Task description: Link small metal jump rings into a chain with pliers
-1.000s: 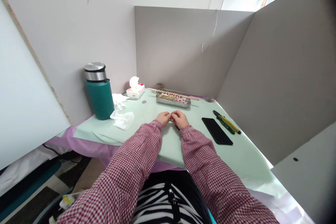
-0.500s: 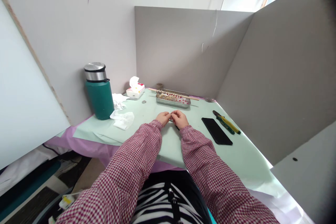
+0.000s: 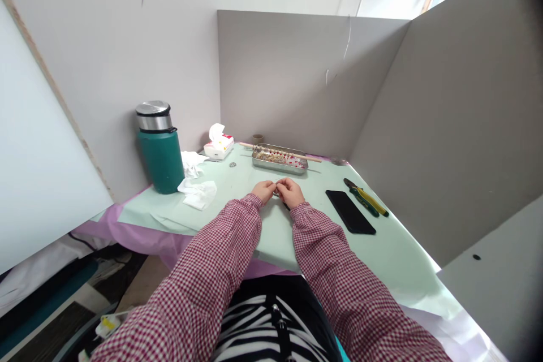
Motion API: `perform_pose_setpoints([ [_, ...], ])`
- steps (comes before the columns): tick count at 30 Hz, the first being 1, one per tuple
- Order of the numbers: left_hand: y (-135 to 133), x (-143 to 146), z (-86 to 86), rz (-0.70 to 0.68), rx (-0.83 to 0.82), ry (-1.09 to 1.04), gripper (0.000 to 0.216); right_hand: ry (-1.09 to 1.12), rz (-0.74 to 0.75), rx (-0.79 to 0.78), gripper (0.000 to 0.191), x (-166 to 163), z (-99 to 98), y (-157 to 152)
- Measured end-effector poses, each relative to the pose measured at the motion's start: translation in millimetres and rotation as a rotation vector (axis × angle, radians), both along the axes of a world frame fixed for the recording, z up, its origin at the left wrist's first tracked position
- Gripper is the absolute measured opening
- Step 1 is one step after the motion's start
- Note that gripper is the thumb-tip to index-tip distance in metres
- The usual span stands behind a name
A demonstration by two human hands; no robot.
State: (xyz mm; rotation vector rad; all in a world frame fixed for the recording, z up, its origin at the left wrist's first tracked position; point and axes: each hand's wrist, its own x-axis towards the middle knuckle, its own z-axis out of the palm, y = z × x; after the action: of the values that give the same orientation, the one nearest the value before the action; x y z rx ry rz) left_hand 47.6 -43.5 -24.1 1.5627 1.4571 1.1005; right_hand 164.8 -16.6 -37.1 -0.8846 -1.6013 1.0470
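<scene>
My left hand [image 3: 263, 190] and my right hand [image 3: 291, 191] rest close together on the pale green table cover [image 3: 237, 203], fingertips meeting in a pinch. Whatever small thing sits between the fingers is too tiny to name. A dark slim object pokes out under my right hand. Just beyond the hands lies a metal tray [image 3: 279, 160] filled with small beads, some red, with a thin wooden stick [image 3: 305, 156] lying across it.
A green flask [image 3: 160, 147] stands at the left beside crumpled tissues [image 3: 197, 192] and a tissue box [image 3: 219, 146]. A black phone [image 3: 350, 211] and green-yellow pliers [image 3: 365, 197] lie to the right. Grey partition boards enclose the table on three sides.
</scene>
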Motion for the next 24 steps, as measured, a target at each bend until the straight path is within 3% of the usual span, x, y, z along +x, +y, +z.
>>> perform_pose_setpoints([
  [24, -2.6, 1.2, 2.5, 0.000, 0.021, 0.032, 0.024, 0.013, -0.034, 0.012, 0.011, -0.6, -1.5, 2.3],
])
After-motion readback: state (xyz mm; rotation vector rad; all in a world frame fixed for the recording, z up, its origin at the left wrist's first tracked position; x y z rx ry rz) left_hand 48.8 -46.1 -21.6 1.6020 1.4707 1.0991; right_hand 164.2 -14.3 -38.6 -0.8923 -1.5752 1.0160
